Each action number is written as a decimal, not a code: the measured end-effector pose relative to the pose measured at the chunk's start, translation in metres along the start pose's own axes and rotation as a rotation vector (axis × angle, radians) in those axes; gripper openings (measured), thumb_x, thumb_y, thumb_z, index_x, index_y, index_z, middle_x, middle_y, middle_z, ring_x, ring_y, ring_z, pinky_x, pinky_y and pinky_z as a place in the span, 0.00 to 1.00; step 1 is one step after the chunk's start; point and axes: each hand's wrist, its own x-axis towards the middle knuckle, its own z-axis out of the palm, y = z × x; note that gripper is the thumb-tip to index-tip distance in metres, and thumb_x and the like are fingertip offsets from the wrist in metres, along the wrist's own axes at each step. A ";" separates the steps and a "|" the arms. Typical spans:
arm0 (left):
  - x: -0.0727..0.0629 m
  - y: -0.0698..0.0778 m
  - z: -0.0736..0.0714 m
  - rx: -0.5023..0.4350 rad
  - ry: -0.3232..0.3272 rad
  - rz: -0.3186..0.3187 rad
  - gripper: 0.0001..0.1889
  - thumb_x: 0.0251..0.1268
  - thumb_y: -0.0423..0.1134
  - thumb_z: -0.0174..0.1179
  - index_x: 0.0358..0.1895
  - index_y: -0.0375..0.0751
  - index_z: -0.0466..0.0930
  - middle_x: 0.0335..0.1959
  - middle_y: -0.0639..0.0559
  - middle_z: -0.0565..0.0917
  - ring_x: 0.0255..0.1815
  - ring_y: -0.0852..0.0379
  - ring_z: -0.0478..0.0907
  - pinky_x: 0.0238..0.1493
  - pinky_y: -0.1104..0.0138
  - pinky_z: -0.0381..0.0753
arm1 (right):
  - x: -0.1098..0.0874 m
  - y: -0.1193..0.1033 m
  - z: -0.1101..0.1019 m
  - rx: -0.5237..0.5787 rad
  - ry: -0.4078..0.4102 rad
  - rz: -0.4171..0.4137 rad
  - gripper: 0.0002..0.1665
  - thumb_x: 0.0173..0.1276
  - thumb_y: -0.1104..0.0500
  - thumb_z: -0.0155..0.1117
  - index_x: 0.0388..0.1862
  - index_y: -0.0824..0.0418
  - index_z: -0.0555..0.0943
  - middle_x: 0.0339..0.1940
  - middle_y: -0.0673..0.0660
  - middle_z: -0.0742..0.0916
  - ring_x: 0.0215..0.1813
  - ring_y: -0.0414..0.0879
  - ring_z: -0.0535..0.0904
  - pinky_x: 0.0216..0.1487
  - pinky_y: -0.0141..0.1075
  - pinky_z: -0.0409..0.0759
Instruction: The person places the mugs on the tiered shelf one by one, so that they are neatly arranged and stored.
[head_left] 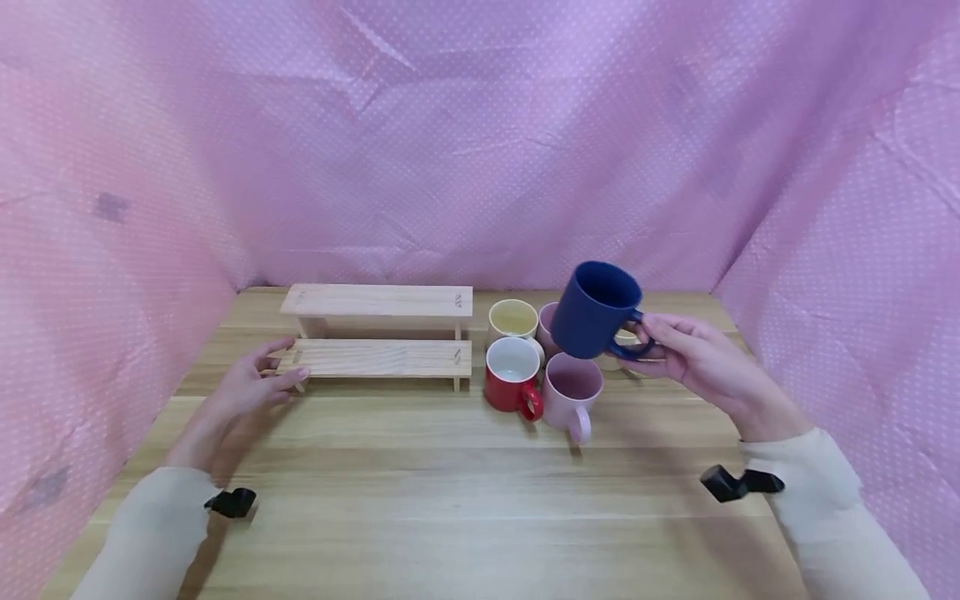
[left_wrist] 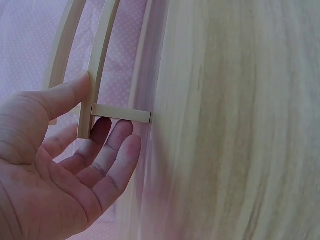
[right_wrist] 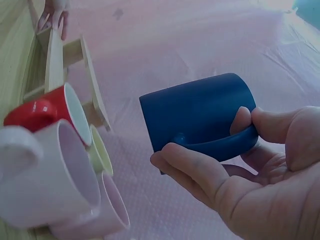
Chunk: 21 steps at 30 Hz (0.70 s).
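A dark blue mug [head_left: 588, 317] is held up by its handle in my right hand [head_left: 697, 362], above the other mugs and tilted a little. In the right wrist view, the thumb and fingers close around the handle of the blue mug [right_wrist: 195, 110]. At the left end of a two-step wooden shelf [head_left: 386, 358], my left hand [head_left: 251, 385] grips the lower step. The left wrist view shows the thumb [left_wrist: 75, 92] against the plank's edge, with the other fingers curled beneath, beside the short leg [left_wrist: 122, 113].
Right of the shelf stand a red mug [head_left: 502, 390], a pink mug [head_left: 561, 407] and a yellow mug [head_left: 513, 318], close together. Another pink mug [head_left: 547, 323] and a pale mug [head_left: 609, 363] are partly hidden behind the blue one. Pink dotted cloth [head_left: 450, 167] surrounds the wooden table [head_left: 420, 500].
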 end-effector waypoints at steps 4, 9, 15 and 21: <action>-0.001 -0.003 0.000 0.003 0.006 -0.008 0.47 0.70 0.43 0.67 0.82 0.37 0.45 0.62 0.28 0.66 0.42 0.57 0.83 0.48 0.61 0.88 | 0.022 0.004 0.015 -0.010 0.013 0.033 0.18 0.85 0.60 0.45 0.42 0.65 0.82 0.51 0.55 0.87 0.58 0.52 0.84 0.63 0.48 0.79; -0.002 -0.003 -0.004 -0.009 0.017 0.016 0.46 0.71 0.42 0.66 0.81 0.35 0.45 0.58 0.30 0.69 0.41 0.58 0.84 0.48 0.61 0.88 | 0.057 0.010 0.037 -0.017 0.065 0.106 0.17 0.83 0.55 0.51 0.37 0.62 0.80 0.43 0.55 0.87 0.54 0.51 0.86 0.62 0.49 0.79; -0.007 -0.003 -0.002 -0.005 0.011 0.001 0.46 0.70 0.44 0.67 0.82 0.37 0.47 0.58 0.31 0.68 0.42 0.57 0.83 0.48 0.61 0.88 | 0.094 0.018 0.067 -0.068 0.105 0.170 0.17 0.84 0.55 0.50 0.35 0.61 0.79 0.43 0.54 0.81 0.51 0.51 0.85 0.64 0.54 0.76; -0.009 -0.003 0.003 -0.027 0.029 0.001 0.46 0.70 0.43 0.67 0.82 0.37 0.48 0.57 0.31 0.69 0.43 0.56 0.83 0.50 0.61 0.87 | 0.125 0.025 0.098 -0.072 0.060 0.218 0.17 0.85 0.57 0.47 0.39 0.65 0.78 0.54 0.62 0.80 0.60 0.62 0.81 0.62 0.52 0.79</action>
